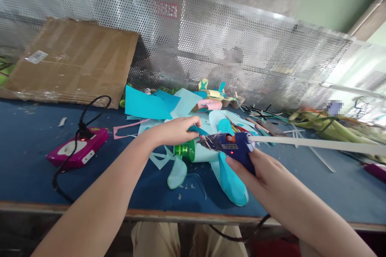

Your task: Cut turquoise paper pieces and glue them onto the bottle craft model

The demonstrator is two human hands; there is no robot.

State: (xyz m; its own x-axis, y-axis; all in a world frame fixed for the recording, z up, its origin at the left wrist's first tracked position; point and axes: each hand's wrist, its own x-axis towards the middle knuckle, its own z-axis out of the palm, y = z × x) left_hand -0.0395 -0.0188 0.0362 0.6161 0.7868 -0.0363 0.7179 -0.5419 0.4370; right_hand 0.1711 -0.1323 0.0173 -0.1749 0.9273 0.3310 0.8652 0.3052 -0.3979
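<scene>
My right hand (259, 168) is wrapped round the handle of a blue hot glue gun (233, 146) with a long white glue stick (316, 143) jutting out to the right. Its nozzle points left at a green plastic bottle (188, 150) wrapped in light blue paper. My left hand (175, 130) rests on top of that bottle, fingers curled over a teal paper piece (197, 129). Light blue paper petals (230, 180) hang from the bottle over the blue tabletop (36, 180).
A magenta power strip (78, 150) with a black cable sits at left. Flattened cardboard (72, 62) leans on the perforated metal screen (241, 48). Blue paper sheets (147, 104), coloured scraps and sticks lie behind; green stems (328, 126) at right. The table's wooden edge (181, 215) runs close to me.
</scene>
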